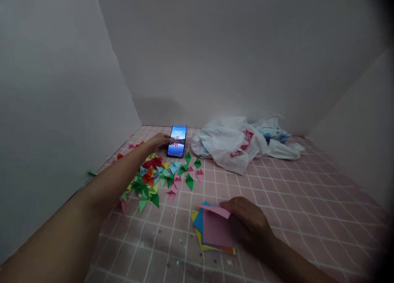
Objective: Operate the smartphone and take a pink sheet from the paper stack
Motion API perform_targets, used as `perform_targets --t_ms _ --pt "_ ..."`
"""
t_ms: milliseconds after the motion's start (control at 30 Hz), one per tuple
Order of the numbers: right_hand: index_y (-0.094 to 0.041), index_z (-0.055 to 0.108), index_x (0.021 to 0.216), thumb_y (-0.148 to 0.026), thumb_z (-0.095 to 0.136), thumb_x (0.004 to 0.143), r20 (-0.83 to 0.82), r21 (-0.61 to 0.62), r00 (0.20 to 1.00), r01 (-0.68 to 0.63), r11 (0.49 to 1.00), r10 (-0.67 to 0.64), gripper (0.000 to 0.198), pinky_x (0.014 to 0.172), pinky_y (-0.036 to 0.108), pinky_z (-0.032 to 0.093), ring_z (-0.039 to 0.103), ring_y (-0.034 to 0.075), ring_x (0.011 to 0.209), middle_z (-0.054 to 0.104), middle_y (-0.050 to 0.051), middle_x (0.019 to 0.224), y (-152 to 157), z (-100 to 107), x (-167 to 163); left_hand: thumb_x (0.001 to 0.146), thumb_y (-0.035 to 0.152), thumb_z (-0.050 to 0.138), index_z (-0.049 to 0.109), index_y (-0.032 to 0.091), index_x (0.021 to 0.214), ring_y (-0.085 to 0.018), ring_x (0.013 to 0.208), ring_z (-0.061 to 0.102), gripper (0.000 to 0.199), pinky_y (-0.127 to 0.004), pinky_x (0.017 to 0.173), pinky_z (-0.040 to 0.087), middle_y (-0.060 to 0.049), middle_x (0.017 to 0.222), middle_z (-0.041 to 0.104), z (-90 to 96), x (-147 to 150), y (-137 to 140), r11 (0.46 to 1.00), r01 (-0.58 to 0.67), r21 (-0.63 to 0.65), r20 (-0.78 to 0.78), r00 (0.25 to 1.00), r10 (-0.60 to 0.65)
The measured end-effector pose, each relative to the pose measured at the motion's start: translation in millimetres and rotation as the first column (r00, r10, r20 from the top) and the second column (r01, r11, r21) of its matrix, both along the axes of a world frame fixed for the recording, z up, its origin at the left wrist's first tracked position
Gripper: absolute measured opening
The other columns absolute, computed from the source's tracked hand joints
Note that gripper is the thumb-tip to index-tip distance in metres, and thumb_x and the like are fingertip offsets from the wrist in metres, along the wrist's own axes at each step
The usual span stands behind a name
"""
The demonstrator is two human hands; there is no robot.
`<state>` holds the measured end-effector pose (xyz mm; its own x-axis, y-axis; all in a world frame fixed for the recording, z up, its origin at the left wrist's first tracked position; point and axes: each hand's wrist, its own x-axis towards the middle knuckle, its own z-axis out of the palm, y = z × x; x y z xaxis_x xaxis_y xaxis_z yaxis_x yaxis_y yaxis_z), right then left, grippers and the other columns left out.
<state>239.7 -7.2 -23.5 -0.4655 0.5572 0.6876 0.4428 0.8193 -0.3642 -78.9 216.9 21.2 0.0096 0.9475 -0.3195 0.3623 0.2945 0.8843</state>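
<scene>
My left hand (159,141) reaches far forward, its fingers touching the left edge of a lit phone (177,141) that lies on the pink tiled surface (295,201). My right hand (250,219) rests near me on a stack of coloured paper squares (213,230), pinching the folded-over top edge of the pink top sheet (216,211). Between the two hands lies a scatter of several folded paper triangles (160,174) in green, red, yellow, blue and pink.
A crumpled white plastic bag (229,143) with red print lies behind the phone to the right, with a blue-patterned bundle (272,133) beyond it. Plain white walls (55,94) close in the left, back and right sides. Small paper crumbs dot the tiles near me.
</scene>
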Motion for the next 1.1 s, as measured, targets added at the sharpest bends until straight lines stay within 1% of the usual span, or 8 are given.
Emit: perform_targets --t_ms 100,167,267,400,633,800,933,1100 --pt "-0.015 0.061 0.103 -0.009 0.045 0.092 0.007 -0.008 1.0 0.005 1.0 -0.005 0.02 0.06 0.032 0.048 0.063 0.019 0.068 0.069 0.008 0.078 -0.5 0.3 0.4 0.088 0.03 0.066 0.065 0.013 0.108 -0.02 0.091 0.066 0.026 -0.038 0.08 0.055 -0.008 0.106 0.068 -5.2 0.6 9.0 0.999 0.004 -0.042 -0.045 0.999 -0.006" --pt "-0.015 0.062 0.102 -0.01 0.045 0.092 0.006 -0.016 1.0 0.01 1.0 -0.01 0.02 0.06 0.032 0.048 0.063 0.019 0.067 0.068 0.008 0.076 -0.6 1.2 0.5 0.093 0.032 0.06 0.061 0.014 0.116 -0.021 0.097 0.065 0.029 -0.042 0.083 0.056 -0.009 0.115 0.064 -9.8 1.8 15.3 0.998 -0.03 -0.053 -0.076 0.997 0.026" --pt "-0.015 0.062 0.102 -0.009 0.045 0.092 -0.003 -0.009 1.0 0.01 1.0 -0.01 0.02 0.058 0.031 0.048 0.063 0.019 0.066 0.068 0.008 0.075 -0.3 2.7 0.3 0.093 0.033 0.059 0.058 0.016 0.122 -0.023 0.102 0.063 0.033 -0.043 0.085 0.055 -0.01 0.121 0.061 -15.9 4.5 22.2 0.995 -0.092 -0.05 -0.086 0.992 0.087" --pt "-0.015 0.061 0.103 -0.008 0.045 0.092 0.015 0.003 1.0 0.009 1.0 -0.009 0.02 0.058 0.032 0.048 0.063 0.019 0.066 0.069 0.008 0.076 0.3 2.4 0.3 0.094 0.034 0.058 0.058 0.016 0.122 -0.023 0.101 0.063 0.033 -0.043 0.085 0.055 -0.01 0.122 0.061 -18.0 5.5 23.7 0.99 -0.133 -0.049 -0.049 0.99 0.131" --pt "-0.015 0.061 0.103 -0.008 0.044 0.092 0.027 -0.017 0.999 0.019 1.0 -0.018 0.021 0.058 0.031 0.048 0.062 0.019 0.065 0.069 0.007 0.076 -0.4 -0.4 1.4 0.094 0.034 0.058 0.059 0.016 0.121 -0.022 0.101 0.063 0.032 -0.043 0.085 0.055 -0.01 0.121 0.061 -13.4 -3.7 18.3 0.993 -0.099 -0.069 0.015 0.995 0.1" --pt "-0.015 0.061 0.103 -0.01 0.044 0.093 0.027 -0.022 0.999 0.018 1.0 -0.018 0.021 0.058 0.031 0.048 0.063 0.019 0.066 0.069 0.007 0.077 -0.6 1.0 1.0 0.093 0.033 0.059 0.058 0.016 0.122 -0.023 0.102 0.063 0.034 -0.043 0.085 0.055 -0.01 0.122 0.061 -16.4 -9.2 19.7 0.993 -0.091 -0.069 0.037 0.995 0.094" --pt "-0.016 0.063 0.101 -0.01 0.043 0.094 0.029 -0.035 0.999 0.019 0.999 -0.018 0.021 0.058 0.031 0.05 0.063 0.018 0.066 0.069 0.007 0.077 -0.2 4.2 0.2 0.093 0.033 0.059 0.058 0.016 0.121 -0.023 0.101 0.063 0.033 -0.043 0.085 0.055 -0.01 0.121 0.061 -18.0 -9.9 21.2 0.994 -0.085 -0.07 0.044 0.995 0.088" --pt "-0.016 0.063 0.101 -0.009 0.044 0.093 -0.003 -0.053 0.999 0.031 0.998 -0.032 0.022 0.06 0.031 0.052 0.065 0.019 0.07 0.07 0.008 0.081 0.2 6.6 0.6 0.093 0.033 0.059 0.058 0.016 0.122 -0.023 0.101 0.063 0.033 -0.043 0.085 0.055 -0.01 0.121 0.061 -14.9 -6.1 20.4 0.994 -0.089 -0.064 0.031 0.995 0.091"
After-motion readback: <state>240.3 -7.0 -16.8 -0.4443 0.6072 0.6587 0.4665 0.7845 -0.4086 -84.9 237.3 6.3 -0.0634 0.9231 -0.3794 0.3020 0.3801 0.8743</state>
